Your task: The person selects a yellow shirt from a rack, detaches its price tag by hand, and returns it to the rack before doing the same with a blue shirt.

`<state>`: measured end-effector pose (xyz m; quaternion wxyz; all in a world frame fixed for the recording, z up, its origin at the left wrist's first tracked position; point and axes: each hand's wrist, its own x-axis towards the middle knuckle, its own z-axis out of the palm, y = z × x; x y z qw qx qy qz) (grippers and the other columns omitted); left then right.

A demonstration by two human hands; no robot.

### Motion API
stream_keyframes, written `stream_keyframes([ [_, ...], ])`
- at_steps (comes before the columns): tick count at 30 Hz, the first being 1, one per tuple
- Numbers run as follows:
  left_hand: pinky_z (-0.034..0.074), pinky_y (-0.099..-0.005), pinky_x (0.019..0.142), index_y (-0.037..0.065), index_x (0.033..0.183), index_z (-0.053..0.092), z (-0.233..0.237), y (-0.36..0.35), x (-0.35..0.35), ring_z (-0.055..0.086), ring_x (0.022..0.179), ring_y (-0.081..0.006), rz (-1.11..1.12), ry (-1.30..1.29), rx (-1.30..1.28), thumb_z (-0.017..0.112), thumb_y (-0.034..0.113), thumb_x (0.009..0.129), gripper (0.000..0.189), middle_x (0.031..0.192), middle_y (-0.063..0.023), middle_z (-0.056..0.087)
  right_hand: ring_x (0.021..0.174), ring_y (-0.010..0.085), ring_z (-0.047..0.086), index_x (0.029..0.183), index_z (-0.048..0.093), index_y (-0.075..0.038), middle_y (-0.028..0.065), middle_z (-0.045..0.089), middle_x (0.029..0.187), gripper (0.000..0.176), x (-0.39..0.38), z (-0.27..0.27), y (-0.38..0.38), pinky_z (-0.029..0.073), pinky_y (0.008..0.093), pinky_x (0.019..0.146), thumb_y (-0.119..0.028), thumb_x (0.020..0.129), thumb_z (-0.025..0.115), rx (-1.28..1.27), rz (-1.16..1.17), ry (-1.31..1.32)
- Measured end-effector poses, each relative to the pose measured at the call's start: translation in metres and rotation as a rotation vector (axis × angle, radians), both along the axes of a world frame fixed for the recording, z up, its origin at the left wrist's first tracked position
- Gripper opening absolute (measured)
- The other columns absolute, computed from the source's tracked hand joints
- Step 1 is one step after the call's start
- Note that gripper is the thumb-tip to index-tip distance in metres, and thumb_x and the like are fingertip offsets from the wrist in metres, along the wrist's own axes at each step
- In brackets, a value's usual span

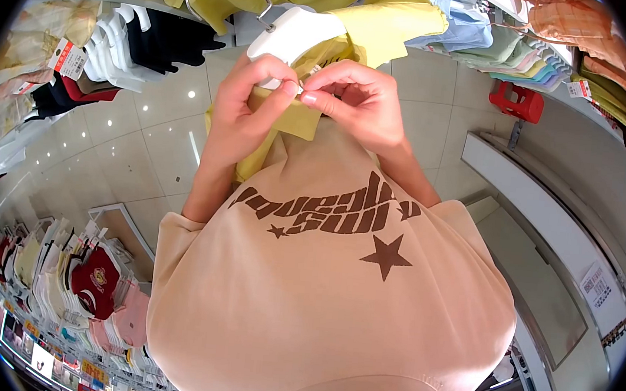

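A yellow shirt [387, 28] hangs on a white hanger [297, 32] with a metal hook, held up in front of my chest. Thumb and forefinger of my left hand [250, 104] are pinched together at the shirt's edge. From the other side my right hand [362, 99] pinches at the same spot, fingertips nearly meeting the left ones. Between them shows a small white bit, too small to name. A yellow flap of the shirt drops below the fingers, and more yellow cloth lies behind my left wrist.
Clothes racks with white hangers [111, 40] and price tags [68, 59] line the left. Folded-over pastel garments [519, 53] hang at upper right, above a red stool-like object [516, 101]. Caps [97, 281] fill a lower-left display. A white-edged counter [541, 223] runs along the right.
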<state>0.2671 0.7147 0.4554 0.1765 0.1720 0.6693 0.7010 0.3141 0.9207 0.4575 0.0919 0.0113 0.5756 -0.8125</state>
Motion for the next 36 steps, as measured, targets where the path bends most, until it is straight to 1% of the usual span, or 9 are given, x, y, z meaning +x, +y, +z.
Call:
stream_keyframes([
  [5,0.042,-0.0286,0.09,0.001,0.1,0.064,-0.004,0.0,-0.001,0.056,0.097,-0.0145,0.019,0.049,-0.003,0.063,0.003,0.1,0.002,0.098,-0.0046,0.063,0.101,0.0162,0.074,0.111,0.074,0.003,0.0104,0.077,0.107,0.013,-0.001,0.006,0.002,0.061,0.0323,0.092,0.004,0.098,0.074,-0.02,-0.006,-0.061],
  [11,0.043,-0.0293,0.09,0.001,0.1,0.064,-0.004,0.002,-0.001,0.057,0.097,-0.015,0.026,0.031,0.002,0.064,0.002,0.1,0.002,0.099,-0.0048,0.064,0.101,0.0156,0.072,0.111,0.073,0.004,0.0093,0.076,0.106,0.011,0.001,0.001,0.006,0.059,0.0317,0.09,0.004,0.101,0.071,-0.051,0.037,-0.039],
  [14,0.044,-0.0293,0.09,0.001,0.1,0.064,-0.005,0.003,0.0,0.057,0.097,-0.0153,0.036,0.009,0.006,0.064,0.002,0.1,0.002,0.099,-0.0047,0.064,0.102,0.0151,0.07,0.111,0.071,0.002,0.008,0.074,0.108,0.01,0.002,0.001,0.0,0.058,0.032,0.091,0.003,0.102,0.07,-0.098,0.001,-0.057],
  [17,0.044,-0.029,0.09,0.001,0.1,0.064,-0.005,0.002,0.0,0.057,0.097,-0.0153,0.036,0.029,0.004,0.065,0.002,0.1,0.002,0.099,-0.0045,0.064,0.103,0.0148,0.07,0.111,0.069,0.001,0.0071,0.073,0.109,0.011,0.004,-0.003,-0.003,0.057,0.0323,0.095,0.005,0.101,0.069,-0.127,-0.014,-0.019],
  [20,0.044,-0.0289,0.09,0.001,0.1,0.065,-0.005,0.001,0.0,0.058,0.098,-0.0152,0.033,0.041,-0.015,0.065,0.002,0.1,0.001,0.1,-0.0045,0.064,0.103,0.0143,0.069,0.111,0.069,0.001,0.0067,0.073,0.108,0.014,0.007,-0.001,-0.006,0.057,0.0322,0.095,0.008,0.098,0.069,-0.053,-0.059,0.0],
  [23,0.044,-0.0289,0.091,0.001,0.101,0.065,-0.003,0.002,0.002,0.058,0.098,-0.0154,0.039,0.014,0.004,0.065,0.002,0.1,0.002,0.1,-0.0048,0.064,0.103,0.0141,0.07,0.111,0.068,0.001,0.0063,0.073,0.107,0.018,0.008,-0.001,-0.007,0.058,0.0323,0.095,0.012,0.095,0.069,-0.058,-0.099,-0.002],
  [26,0.044,-0.0289,0.091,0.001,0.101,0.065,-0.004,0.002,0.002,0.058,0.098,-0.0155,0.048,0.033,-0.02,0.065,0.003,0.1,0.002,0.101,-0.0049,0.064,0.102,0.0138,0.07,0.108,0.068,0.001,0.0065,0.073,0.105,0.02,0.009,0.0,-0.008,0.058,0.0325,0.093,0.013,0.094,0.07,-0.009,-0.115,0.024],
  [29,0.044,-0.0287,0.091,0.001,0.101,0.065,-0.004,0.003,0.003,0.058,0.099,-0.0153,0.056,0.041,-0.023,0.065,0.003,0.1,0.002,0.101,-0.0049,0.064,0.099,0.0133,0.07,0.104,0.067,0.001,0.0064,0.072,0.103,0.019,0.008,0.003,-0.017,0.059,0.032,0.091,0.015,0.092,0.07,-0.063,-0.22,0.001],
  [36,0.043,-0.027,0.09,0.001,0.099,0.064,-0.003,0.003,0.004,0.057,0.097,-0.0138,0.063,0.032,-0.034,0.066,0.003,0.1,0.003,0.1,-0.0046,0.064,0.096,0.0124,0.069,0.101,0.067,0.0,0.0054,0.071,0.099,0.019,0.008,0.0,-0.019,0.058,0.0316,0.087,0.016,0.092,0.07,-0.03,-0.232,0.053],
])
